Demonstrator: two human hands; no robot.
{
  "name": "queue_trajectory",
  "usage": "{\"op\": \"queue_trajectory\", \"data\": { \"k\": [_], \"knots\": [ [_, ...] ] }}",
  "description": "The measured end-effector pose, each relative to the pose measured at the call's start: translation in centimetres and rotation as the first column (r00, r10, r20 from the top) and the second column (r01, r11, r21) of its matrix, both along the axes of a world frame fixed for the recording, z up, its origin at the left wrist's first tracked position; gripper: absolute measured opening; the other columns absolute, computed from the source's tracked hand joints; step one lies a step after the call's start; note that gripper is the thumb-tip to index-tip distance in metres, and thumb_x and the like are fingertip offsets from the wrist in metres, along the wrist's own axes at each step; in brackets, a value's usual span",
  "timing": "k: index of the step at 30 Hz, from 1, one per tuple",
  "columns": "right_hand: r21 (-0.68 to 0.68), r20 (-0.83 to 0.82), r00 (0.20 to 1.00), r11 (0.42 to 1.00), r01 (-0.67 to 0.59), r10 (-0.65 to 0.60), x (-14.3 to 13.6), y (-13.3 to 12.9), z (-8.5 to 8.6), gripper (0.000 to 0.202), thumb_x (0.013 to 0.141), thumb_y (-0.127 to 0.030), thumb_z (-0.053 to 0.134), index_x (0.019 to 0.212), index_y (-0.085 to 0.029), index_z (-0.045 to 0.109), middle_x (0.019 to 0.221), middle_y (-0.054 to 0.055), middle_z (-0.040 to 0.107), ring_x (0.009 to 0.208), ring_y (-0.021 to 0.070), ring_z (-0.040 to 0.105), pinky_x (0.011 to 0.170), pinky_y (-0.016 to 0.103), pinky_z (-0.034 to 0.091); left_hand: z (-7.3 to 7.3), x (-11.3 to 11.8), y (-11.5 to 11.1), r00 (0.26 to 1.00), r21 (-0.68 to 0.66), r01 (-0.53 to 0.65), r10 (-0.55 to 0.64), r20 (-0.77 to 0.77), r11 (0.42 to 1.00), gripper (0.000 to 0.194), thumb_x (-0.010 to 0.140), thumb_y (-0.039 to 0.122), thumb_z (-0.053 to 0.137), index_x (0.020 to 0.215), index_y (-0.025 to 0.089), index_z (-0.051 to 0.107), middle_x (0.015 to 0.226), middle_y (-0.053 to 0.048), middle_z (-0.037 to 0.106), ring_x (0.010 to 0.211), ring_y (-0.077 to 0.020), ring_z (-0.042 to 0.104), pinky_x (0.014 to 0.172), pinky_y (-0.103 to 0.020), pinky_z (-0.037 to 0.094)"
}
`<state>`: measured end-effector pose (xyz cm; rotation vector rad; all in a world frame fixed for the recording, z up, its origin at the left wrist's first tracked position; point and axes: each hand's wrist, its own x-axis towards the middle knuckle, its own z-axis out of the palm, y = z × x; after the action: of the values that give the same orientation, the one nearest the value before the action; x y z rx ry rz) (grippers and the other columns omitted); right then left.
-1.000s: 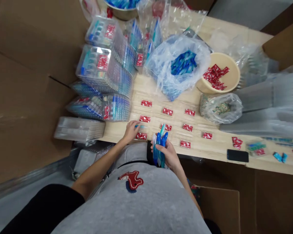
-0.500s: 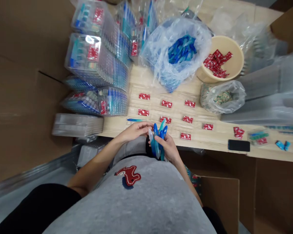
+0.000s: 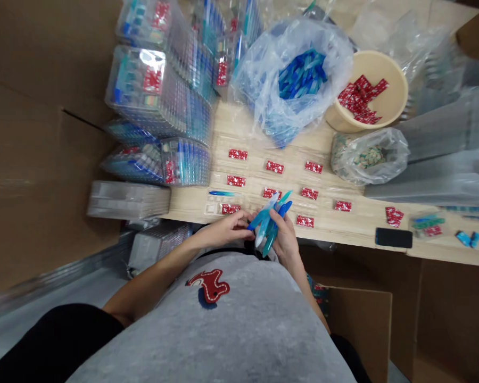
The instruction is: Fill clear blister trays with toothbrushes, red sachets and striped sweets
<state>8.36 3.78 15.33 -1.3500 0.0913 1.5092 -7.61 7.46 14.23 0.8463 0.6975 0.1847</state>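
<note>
Several blue, teal and whitish pens (image 3: 268, 226) are fanned out in my right hand (image 3: 286, 236), its thumb pressed across them. My left hand (image 3: 228, 229) is at their left side, its thumb and fingertips drawn together by the end of a blue pen; whether it grips that pen is too small to tell. One blue-teal pen (image 3: 222, 193) lies in a clear tray beyond my left hand. Just past the fingers is a red patterned packet (image 3: 230, 208) in the same tray. More clear trays with red packets (image 3: 309, 193) are spread over the wooden table (image 3: 191, 205).
Stacked filled clear packs (image 3: 155, 96) stand at the left. Behind the trays are a plastic bag of blue pens (image 3: 299, 77), a cream bucket of red packets (image 3: 397, 98) and a smaller bag (image 3: 369, 157). A phone (image 3: 393, 238) lies near the right front edge.
The pens in my right hand have tilted and fanned toward the right. My left hand has moved slightly down, and the red packet beyond it now shows.
</note>
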Motion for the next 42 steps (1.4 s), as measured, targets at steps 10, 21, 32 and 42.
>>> {"op": "queue_trajectory", "data": {
  "k": [10, 21, 32, 42],
  "knots": [
    [0.076, 0.022, 1.0, 0.997, 0.004, -0.006, 1.9, 0.2, 0.7, 0.024, 0.057, -0.033, 0.08, 0.07, -0.022, 0.062, 0.066, -0.004, 0.068, 0.063, 0.0136, 0.066, 0.068, 0.028, 0.057, 1.4, -1.2, 2.0, 0.986, -0.14, -0.028, 0.051, 0.157, 0.99, 0.032, 0.082, 0.036, 0.065, 0.106, 0.015, 0.059, 0.087, -0.004, 0.065, 0.072, -0.0131, 0.064, 0.072, -0.03, 0.049],
    [0.039, 0.126, 0.982, 0.99, 0.137, -0.141, 1.1, -0.2, -0.8, 0.028, 0.056, -0.027, 0.08, 0.077, -0.019, 0.063, 0.066, -0.002, 0.069, 0.061, 0.0138, 0.066, 0.065, 0.03, 0.058, -1.8, 0.6, 3.1, 0.985, 0.402, 0.067, 0.003, -0.172, 0.913, 0.019, 0.086, 0.027, 0.054, 0.101, 0.017, 0.059, 0.095, -0.003, 0.063, 0.081, -0.0138, 0.057, 0.079, -0.029, 0.046],
    [0.013, 0.298, 0.925, 0.97, 0.244, -0.237, 4.1, -1.3, -2.2, 0.038, 0.053, -0.029, 0.083, 0.082, -0.017, 0.062, 0.071, -0.002, 0.071, 0.062, 0.0133, 0.068, 0.063, 0.026, 0.058, -10.3, 0.3, 13.2, 0.545, 0.672, 0.186, 0.494, -0.677, 0.717, 0.034, 0.084, -0.002, 0.03, 0.108, 0.004, 0.052, 0.128, -0.026, 0.045, 0.126, -0.0334, 0.031, 0.106, -0.05, 0.017],
    [-0.168, 0.241, 0.956, 0.978, -0.127, 0.166, 1.6, -0.7, -2.6, 0.044, 0.051, -0.044, 0.08, 0.087, -0.025, 0.066, 0.077, 0.001, 0.074, 0.068, 0.0241, 0.072, 0.056, 0.034, 0.061, -3.7, 1.7, 12.5, 0.67, 0.672, -0.009, 0.503, -0.546, 0.741, 0.031, 0.089, 0.036, 0.055, 0.114, 0.018, 0.057, 0.118, -0.008, 0.058, 0.104, -0.0215, 0.058, 0.088, -0.041, 0.05]
  ]
}}
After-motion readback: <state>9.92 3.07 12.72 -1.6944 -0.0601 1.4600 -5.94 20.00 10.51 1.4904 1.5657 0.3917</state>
